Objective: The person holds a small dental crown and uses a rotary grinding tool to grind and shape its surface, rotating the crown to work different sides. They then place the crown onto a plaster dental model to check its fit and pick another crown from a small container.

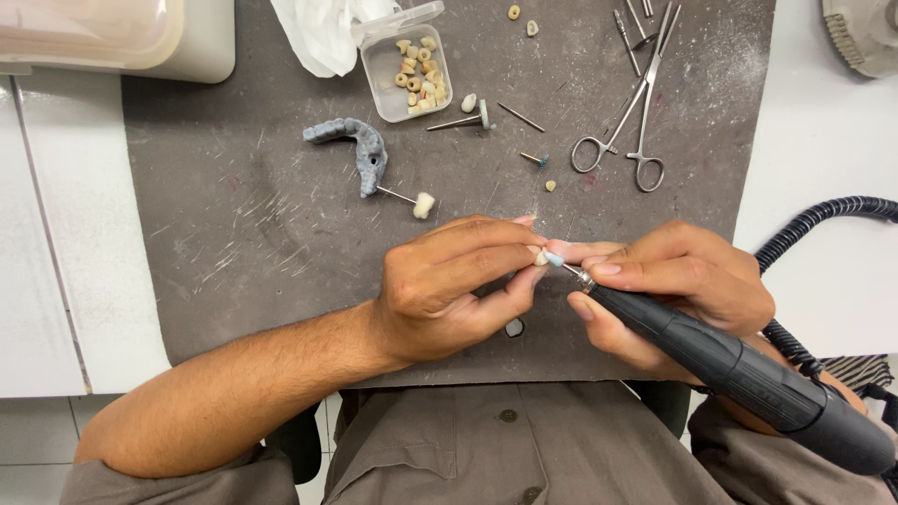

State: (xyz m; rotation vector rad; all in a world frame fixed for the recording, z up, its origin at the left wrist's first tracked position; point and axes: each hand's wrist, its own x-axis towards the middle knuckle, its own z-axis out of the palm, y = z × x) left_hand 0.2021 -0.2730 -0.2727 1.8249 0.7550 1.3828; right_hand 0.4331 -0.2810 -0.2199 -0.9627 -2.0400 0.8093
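Tooth (541,256) pinched in left hand (449,285) at frame centre, touched by pale-blue bur (554,259) of handpiece (739,369).

Left fingertips clamped tight on tooth; right hand (678,281) wrapped around handpiece, both hands pressed together over grey mat (234,234). Could slip: tiny piece, narrow grip, bur skidding off onto fingertips or flicking tooth away across mat. Could also over-grind if pressed too hard. Box (407,75) of teeth upper centre, grey model (360,150) left of it, forceps (627,122) upper right.
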